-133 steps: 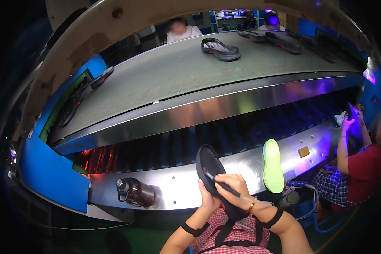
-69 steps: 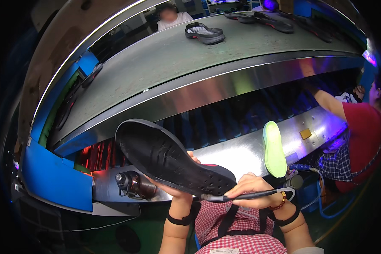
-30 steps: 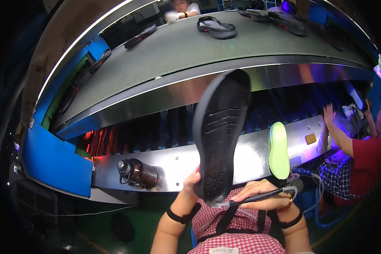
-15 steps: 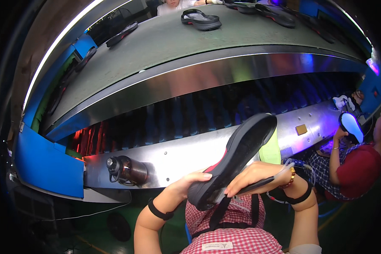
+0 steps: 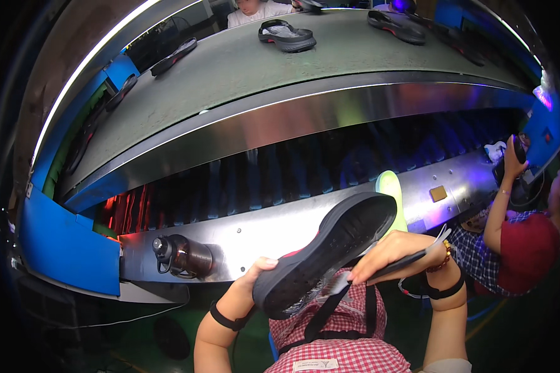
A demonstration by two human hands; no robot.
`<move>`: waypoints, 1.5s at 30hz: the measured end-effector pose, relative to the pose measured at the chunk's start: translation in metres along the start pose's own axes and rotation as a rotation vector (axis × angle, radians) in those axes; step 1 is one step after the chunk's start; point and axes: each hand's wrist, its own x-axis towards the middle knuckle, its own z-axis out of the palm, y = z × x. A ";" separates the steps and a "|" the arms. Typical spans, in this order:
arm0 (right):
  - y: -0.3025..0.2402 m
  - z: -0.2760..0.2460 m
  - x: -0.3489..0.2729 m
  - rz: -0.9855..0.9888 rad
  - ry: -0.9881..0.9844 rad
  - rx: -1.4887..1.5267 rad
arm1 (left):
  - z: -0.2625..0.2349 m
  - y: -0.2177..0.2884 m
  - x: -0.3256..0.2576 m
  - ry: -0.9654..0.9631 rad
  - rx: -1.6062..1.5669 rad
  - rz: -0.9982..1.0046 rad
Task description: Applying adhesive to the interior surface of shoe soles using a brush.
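Note:
My left hand grips the heel end of a black shoe sole with a red accent on its side. The sole is tilted, its hollow inner side turned toward me, toe end pointing up and right. Between the fingers of my right hand is a dark-handled flat brush. Its pale bristles touch the inside of the sole near the heel, where a wet, whitish sheen shows. Behind the toe end stands a neon-green shoe sole, partly hidden.
A dark bottle lies on the metal ledge to the left; a small yellowish block sits to the right. Beyond, a conveyor belt carries several black soles. A co-worker in a red cap works at right, another person across the belt.
The black sole has swung lower and flatter, showing more of its inside, and the brush bristles now show against it. Belt soles shifted slightly left. The right co-worker now holds a dark item, not the bright sole.

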 end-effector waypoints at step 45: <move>0.097 0.078 0.026 0.501 0.938 0.386 | -0.046 -0.037 0.122 -0.275 -0.322 0.428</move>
